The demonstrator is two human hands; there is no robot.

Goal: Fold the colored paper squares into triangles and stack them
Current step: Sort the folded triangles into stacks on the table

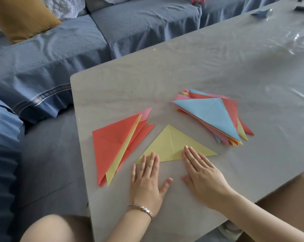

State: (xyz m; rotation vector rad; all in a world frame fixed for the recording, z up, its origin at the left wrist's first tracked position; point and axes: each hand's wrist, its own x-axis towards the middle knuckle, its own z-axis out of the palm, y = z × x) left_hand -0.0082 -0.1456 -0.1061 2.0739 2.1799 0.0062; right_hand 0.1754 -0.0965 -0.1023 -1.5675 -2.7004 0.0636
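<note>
A yellow paper triangle (pixel 172 145) lies flat on the table in front of me, its long folded edge nearest me. My left hand (pixel 147 182) lies flat with straight fingers, the fingertips pressing the triangle's near left edge. My right hand (pixel 202 173) is also flat, its fingertips pressing the near edge further right. To the left sits a small pile of folded triangles (pixel 112 142), red on top with yellow and pink beneath. To the right a taller pile of folded triangles (pixel 214 116) has a light blue one on top.
The grey table (pixel 217 67) is covered with clear plastic. A blue sofa (pixel 60 49) with a mustard cushion (pixel 20 16) runs along the left and back. A small blue object (pixel 261 13) sits at the table's far right. My knees show at the near edge.
</note>
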